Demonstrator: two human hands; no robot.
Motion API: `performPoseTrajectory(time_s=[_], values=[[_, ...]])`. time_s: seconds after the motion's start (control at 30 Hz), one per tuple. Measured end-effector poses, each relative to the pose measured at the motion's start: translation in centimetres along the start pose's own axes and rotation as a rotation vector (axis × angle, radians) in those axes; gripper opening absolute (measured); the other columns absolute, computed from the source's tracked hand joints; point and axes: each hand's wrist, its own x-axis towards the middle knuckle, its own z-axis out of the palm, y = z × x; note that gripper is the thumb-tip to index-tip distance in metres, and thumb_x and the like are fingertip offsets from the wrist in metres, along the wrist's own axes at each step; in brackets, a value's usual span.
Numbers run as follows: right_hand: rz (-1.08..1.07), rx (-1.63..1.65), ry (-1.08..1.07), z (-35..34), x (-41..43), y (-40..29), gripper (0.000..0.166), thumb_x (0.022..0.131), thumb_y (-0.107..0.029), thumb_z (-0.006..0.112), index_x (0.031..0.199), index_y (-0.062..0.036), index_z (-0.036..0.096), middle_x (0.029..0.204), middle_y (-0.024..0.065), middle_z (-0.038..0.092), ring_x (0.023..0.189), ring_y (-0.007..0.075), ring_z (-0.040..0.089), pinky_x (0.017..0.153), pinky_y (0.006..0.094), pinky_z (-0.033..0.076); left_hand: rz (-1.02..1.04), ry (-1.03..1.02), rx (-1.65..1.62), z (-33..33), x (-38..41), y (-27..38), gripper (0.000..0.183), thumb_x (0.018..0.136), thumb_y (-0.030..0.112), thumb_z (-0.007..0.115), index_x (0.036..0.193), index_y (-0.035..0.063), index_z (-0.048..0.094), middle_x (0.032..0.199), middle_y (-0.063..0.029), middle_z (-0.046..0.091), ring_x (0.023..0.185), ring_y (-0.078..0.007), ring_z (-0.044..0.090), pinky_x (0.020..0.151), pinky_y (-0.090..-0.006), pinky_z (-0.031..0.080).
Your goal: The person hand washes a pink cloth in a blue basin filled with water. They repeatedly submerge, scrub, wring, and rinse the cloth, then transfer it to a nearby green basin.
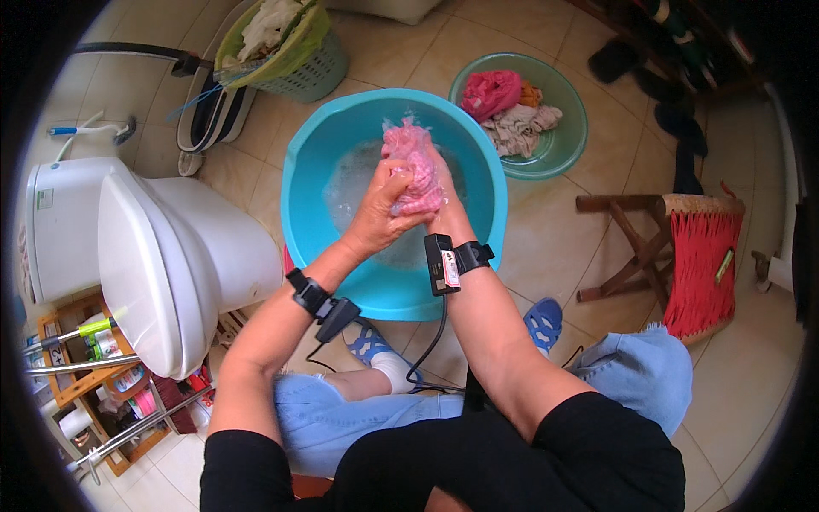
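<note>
A wet pink cloth (414,168), bunched up and partly soapy, is held between my two hands above a turquoise plastic basin (307,160). My left hand (387,208) grips it from the left, thumb across its front. Behind the cloth, on its right side, is my right hand (443,173); the cloth hides most of its fingers. Soapy water (358,185) with foam lies in the bottom of the basin. Each wrist wears a black strapped device, the right one (443,264) bearing a label with writing.
A green basin (569,147) with pink and pale cloths stands beyond, to the right. A white toilet (217,237) is close on the left, with a wooden shelf (102,377) below it. A laundry-style basket (313,70) stands behind; a folding stool (700,269) is on the right.
</note>
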Motion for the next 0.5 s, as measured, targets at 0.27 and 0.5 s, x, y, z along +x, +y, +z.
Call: performPoseTrajectory(time_s=[0.27, 0.5], values=[[-0.252, -0.181, 0.169, -0.5, -0.3, -0.5, 0.017, 0.092, -0.029, 0.057, 0.091, -0.0117, 0.059, 0.087, -0.0001, 0.059, 0.078, 0.0151, 0.057, 0.07, 0.0296, 0.048, -0.132, 0.506, 0.121, 4.2, 3.4, 0.5, 0.036, 0.075, 0.03, 0.076, 0.102, 0.0077, 0.067, 0.097, -0.0183, 0.066, 0.084, -0.0387, 0.065, 0.073, -0.0404, 0.053], [-0.451, -0.707, 0.397, 2.8, -2.1, 0.8, 0.014, 0.082, -0.015, 0.065, 0.074, -0.0032, 0.062, 0.078, 0.0018, 0.062, 0.067, 0.0122, 0.054, 0.064, 0.0286, 0.046, -0.542, 0.578, 0.267, 2.9, 4.0, -8.0, 0.03, 0.08, 0.032, 0.07, 0.079, 0.0016, 0.069, 0.079, -0.0236, 0.065, 0.076, -0.0404, 0.064, 0.065, -0.0424, 0.05]])
